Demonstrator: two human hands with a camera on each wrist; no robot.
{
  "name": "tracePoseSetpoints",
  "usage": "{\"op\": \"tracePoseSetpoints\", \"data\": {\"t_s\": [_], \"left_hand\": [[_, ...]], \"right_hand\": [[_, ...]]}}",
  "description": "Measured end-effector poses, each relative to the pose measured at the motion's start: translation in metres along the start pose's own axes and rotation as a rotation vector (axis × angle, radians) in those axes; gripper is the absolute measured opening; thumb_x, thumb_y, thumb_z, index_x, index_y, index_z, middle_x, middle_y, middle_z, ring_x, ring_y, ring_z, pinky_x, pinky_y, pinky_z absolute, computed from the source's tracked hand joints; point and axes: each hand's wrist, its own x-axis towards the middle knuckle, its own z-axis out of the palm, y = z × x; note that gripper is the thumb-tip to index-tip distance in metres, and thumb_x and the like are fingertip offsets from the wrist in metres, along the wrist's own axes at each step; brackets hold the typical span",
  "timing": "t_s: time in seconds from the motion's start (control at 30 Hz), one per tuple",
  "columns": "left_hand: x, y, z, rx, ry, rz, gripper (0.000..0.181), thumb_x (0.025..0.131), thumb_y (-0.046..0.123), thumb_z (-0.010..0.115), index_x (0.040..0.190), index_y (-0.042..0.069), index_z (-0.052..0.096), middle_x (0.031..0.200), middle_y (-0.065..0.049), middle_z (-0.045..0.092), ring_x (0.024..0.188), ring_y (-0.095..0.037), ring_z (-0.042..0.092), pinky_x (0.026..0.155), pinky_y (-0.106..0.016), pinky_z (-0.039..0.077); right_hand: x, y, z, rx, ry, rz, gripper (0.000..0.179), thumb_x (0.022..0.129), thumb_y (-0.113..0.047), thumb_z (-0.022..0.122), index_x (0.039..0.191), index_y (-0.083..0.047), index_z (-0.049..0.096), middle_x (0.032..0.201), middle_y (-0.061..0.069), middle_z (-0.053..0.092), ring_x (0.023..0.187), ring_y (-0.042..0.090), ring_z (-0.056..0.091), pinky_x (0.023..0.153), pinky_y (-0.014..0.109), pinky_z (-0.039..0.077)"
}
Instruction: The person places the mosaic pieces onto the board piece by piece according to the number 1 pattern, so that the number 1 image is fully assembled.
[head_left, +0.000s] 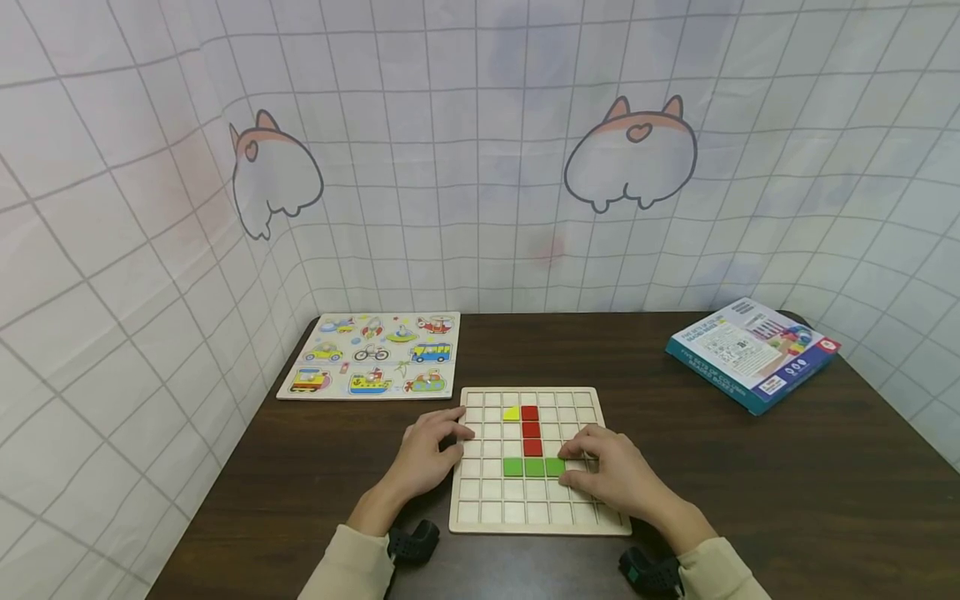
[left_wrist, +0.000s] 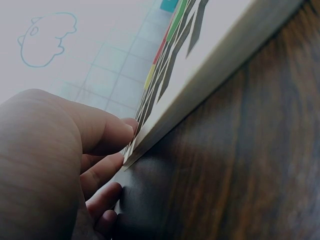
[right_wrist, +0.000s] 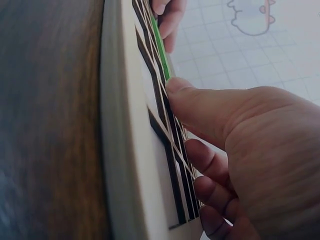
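A pale wooden grid board (head_left: 471,527) lies on the dark table. Three red square tiles (head_left: 531,430) stand in a column in its cells, with a yellow triangular tile (head_left: 512,414) beside the top one. Below them runs a row of three green square tiles (head_left: 534,467). My right hand (head_left: 618,473) pinches the rightmost green tile (head_left: 555,467) between thumb and forefinger; in the right wrist view the thumb (right_wrist: 200,105) meets the green strip's end. At the board's left edge rests my left hand (head_left: 422,454), fingers loosely bent, fingertips touching the rim.
A picture puzzle board (head_left: 401,354) with vehicles lies at the back left of the table (head_left: 360,450). At the back right is a blue and white box (head_left: 753,354). A white gridded cloth (head_left: 450,167) hangs behind and along the sides.
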Motion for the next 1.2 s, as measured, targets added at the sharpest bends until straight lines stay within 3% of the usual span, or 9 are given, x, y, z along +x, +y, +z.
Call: {"op": "tracePoseSetpoints", "data": {"t_s": [0.57, 0.83, 1.0, 1.1, 1.2], "left_hand": [[-0.004, -0.003, 0.004, 0.006, 0.007, 0.004, 0.019, 0.091, 0.011, 0.061, 0.103, 0.019, 0.074, 0.145, -0.003, 0.051, 0.137, -0.028, 0.037, 0.109, -0.057, 0.022], [-0.007, -0.003, 0.005, 0.007, 0.009, -0.011, 0.020, 0.091, 0.012, 0.061, 0.104, 0.019, 0.074, 0.145, -0.003, 0.050, 0.138, -0.028, 0.036, 0.109, -0.056, 0.022], [-0.004, -0.002, 0.005, -0.002, 0.007, -0.012, 0.019, 0.091, 0.013, 0.061, 0.104, 0.019, 0.074, 0.146, -0.002, 0.050, 0.138, -0.028, 0.036, 0.110, -0.055, 0.022], [-0.003, -0.002, 0.004, -0.024, -0.013, -0.012, 0.020, 0.092, 0.013, 0.060, 0.106, 0.018, 0.073, 0.146, -0.003, 0.049, 0.139, -0.029, 0.035, 0.111, -0.057, 0.020], [-0.003, 0.000, 0.001, -0.062, -0.072, -0.020, 0.021, 0.094, 0.012, 0.059, 0.111, 0.014, 0.071, 0.147, -0.007, 0.047, 0.140, -0.033, 0.034, 0.111, -0.060, 0.020]], "right_hand": [[0.001, 0.004, 0.006, 0.008, 0.019, -0.011, 0.014, 0.083, -0.031, 0.078, 0.094, -0.027, 0.072, 0.094, -0.017, 0.062, 0.089, 0.006, 0.058, 0.082, 0.035, 0.050], [-0.001, 0.006, 0.006, 0.033, 0.074, 0.082, 0.006, 0.091, -0.032, 0.068, 0.094, -0.028, 0.073, 0.090, -0.022, 0.061, 0.083, 0.004, 0.056, 0.078, 0.029, 0.049], [0.000, 0.009, 0.004, 0.042, 0.122, 0.065, 0.007, 0.092, -0.029, 0.068, 0.093, -0.025, 0.073, 0.092, -0.018, 0.064, 0.078, 0.007, 0.054, 0.071, 0.026, 0.048], [-0.001, 0.013, 0.003, 0.079, 0.170, 0.064, 0.006, 0.092, -0.022, 0.069, 0.094, -0.022, 0.074, 0.091, -0.016, 0.065, 0.075, 0.008, 0.054, 0.068, 0.025, 0.047], [-0.004, 0.018, 0.001, 0.116, 0.195, 0.054, 0.007, 0.092, -0.018, 0.068, 0.096, -0.018, 0.074, 0.092, -0.013, 0.065, 0.073, 0.008, 0.054, 0.066, 0.024, 0.047]]}}
